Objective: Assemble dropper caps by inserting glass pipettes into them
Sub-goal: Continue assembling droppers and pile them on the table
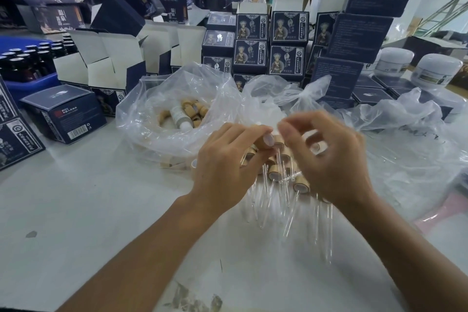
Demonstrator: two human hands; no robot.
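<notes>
Both hands up over the white counter (76, 210), mid-assembly. Left hand (222, 167) curled, thumb and fingers pinching a tan, wood-look dropper cap (266, 140) held just above the pile. Right hand (326, 159) blurred, fingers bent toward that cap; looks to be pinching something small at the fingertips, though what exactly cannot be told through the blur. A thin clear pipette (278, 159) hanging down just below the pinched cap, seemingly being seated or just seated.

Progress, judging by the layout: well under way, not near done. A cluster of finished droppers (288, 180) lying between and under the hands, short cylindrical caps with slim glass tubes fanned toward the near edge. Plenty left, though: an open clear plastic bag (152, 119) just behind the left hand, loose caps (195, 111) still inside with no tubes, plus a small white bottle (178, 116) among them. More crumpled plastic bags (405, 134) at right, contents hard to read.

Textures: caps matte, bamboo-coloured, pale insert showing at the open end; pipettes glossy, transparent, tapered, almost vanishing against the counter; bag film thin, wrinkled, shiny. Stacks of dark blue printed cartons (278, 40) behind.
</notes>
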